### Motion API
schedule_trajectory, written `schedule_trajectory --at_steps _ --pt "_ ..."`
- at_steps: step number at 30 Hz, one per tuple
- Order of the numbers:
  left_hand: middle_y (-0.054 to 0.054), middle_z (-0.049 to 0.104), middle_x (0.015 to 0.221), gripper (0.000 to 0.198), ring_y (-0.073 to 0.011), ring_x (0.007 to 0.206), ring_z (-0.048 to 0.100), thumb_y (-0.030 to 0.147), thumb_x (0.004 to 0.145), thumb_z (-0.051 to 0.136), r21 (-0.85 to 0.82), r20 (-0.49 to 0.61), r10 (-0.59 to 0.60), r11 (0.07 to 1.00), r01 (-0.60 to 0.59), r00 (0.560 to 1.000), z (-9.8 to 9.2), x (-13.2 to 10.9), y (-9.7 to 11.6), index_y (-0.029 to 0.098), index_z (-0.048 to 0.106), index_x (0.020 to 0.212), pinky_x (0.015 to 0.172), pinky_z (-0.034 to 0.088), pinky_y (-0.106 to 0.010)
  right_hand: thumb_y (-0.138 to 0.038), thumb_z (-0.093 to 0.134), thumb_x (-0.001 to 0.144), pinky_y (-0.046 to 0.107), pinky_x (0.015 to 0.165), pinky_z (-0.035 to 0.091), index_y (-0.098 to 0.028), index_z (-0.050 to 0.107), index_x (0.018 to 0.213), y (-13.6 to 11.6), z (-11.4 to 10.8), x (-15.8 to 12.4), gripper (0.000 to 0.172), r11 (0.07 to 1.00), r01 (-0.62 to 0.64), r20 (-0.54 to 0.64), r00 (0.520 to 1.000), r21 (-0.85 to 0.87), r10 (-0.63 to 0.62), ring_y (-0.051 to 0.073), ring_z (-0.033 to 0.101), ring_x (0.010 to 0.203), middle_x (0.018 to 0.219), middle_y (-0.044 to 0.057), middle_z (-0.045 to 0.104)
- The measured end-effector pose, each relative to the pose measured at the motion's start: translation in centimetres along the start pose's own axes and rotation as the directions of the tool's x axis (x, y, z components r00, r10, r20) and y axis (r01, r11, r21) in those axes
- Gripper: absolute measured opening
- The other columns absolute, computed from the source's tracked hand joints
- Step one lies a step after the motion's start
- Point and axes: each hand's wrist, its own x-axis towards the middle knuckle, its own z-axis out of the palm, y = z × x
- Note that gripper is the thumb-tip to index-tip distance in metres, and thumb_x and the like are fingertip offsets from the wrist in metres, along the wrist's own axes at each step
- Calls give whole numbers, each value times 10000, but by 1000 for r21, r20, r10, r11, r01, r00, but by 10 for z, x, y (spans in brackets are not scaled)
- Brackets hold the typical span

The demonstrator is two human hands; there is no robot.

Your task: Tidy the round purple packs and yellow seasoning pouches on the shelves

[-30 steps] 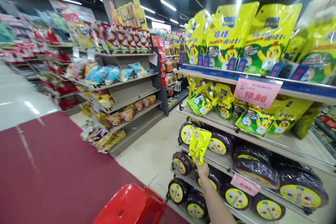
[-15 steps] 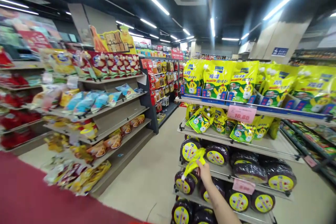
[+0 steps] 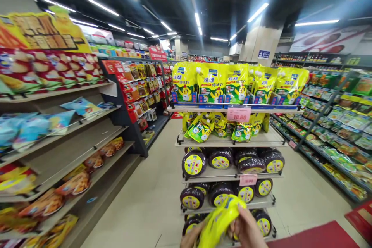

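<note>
A yellow seasoning pouch (image 3: 219, 217) is held low in front of me, blurred and tilted. My right hand (image 3: 247, 224) grips its upper right side with the fingers closed. At the pouch's lower left is my left hand (image 3: 190, 237), partly cut off by the bottom edge; its fingers are mostly hidden behind the pouch. Ahead stands a shelf rack whose top shelf bears upright yellow and green seasoning pouches (image 3: 212, 83). Smaller pouches (image 3: 200, 128) lie on the shelf below. Round dark wrapped packs with yellow labels (image 3: 193, 164) fill the lower shelves.
Snack shelves (image 3: 72, 151) with bagged goods run along the left. A dark rack (image 3: 142, 97) of hanging packets stands behind them. On the right is a long shelf of packets (image 3: 343, 124). Pink price tags (image 3: 238, 114) hang from the rack. A red surface (image 3: 316, 236) shows at bottom right.
My right hand has brought the yellow pouch down and nearer, away from the rack's shelves. My left hand has come into view at the pouch. The view has turned right.
</note>
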Motion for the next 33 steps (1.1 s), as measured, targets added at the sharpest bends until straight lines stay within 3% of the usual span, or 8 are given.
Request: schedule_trajectory --at_steps 3,6,11,15,20,28,31,33 --pt "-127 782 921 577 -364 1017 705 715 638 673 -275 74 -17 961 37 997 8 -8 36 191 757 864 890 592 -431 -568 726 745 354 934 511 -215 687 1023 -34 -28 -10 451 917 290 -169 924 -275 -343 254 649 1035 1057 104 703" --pt "-128 782 921 604 -314 913 731 685 646 724 -473 202 -53 869 145 978 21 -6 79 143 727 913 837 599 -409 -532 762 727 404 1082 427 -261 637 1192 -49 -54 -9 553 860 227 -264 889 -457 -375 281 518 1289 1340 97 597" --pt "-134 779 954 566 -302 915 729 617 648 776 -548 303 -60 805 225 951 59 11 119 132 712 932 839 589 -407 -509 823 661 433 959 538 -248 601 1284 -39 -78 7 711 984 6 -326 943 -181 -66 301 620 1170 1254 88 665" --pt "-150 755 1088 612 -321 1045 692 637 641 768 -473 344 -25 859 196 939 95 39 134 141 707 994 902 567 -417 -517 828 656 417 856 586 -232 576 1315 -52 -107 33 762 994 92 -412 905 -58 -108 312 670 1074 1199 99 691" --pt "-145 750 1103 695 -318 1012 687 552 571 833 -323 398 92 945 46 913 159 74 163 142 691 1114 889 557 -386 -543 801 692 389 771 609 -249 527 1340 -91 -176 72 762 986 154 -466 869 -57 -163 300 699 1007 1190 98 697" --pt "-86 733 1191 614 -329 1131 646 510 725 681 56 357 48 996 -72 933 271 114 213 250 648 1280 995 493 -394 -468 923 472 440 723 616 -163 638 980 -155 -297 132 657 990 67 -490 863 -128 -121 327 731 804 919 127 759" --pt "-86 631 1373 638 -278 1214 612 572 826 551 -71 385 127 992 -107 914 293 129 219 249 564 1377 999 503 -354 -466 928 437 440 707 616 -140 649 993 -208 -334 162 702 966 91 -576 787 -243 -219 327 724 790 931 140 756" --pt "-71 611 1400 621 -258 1213 613 585 843 525 -90 358 152 988 -128 921 300 137 217 277 553 1382 957 531 -331 -493 910 466 434 728 612 -121 661 1011 -252 -357 185 705 878 178 -611 657 -444 -442 321 716 833 981 155 748"
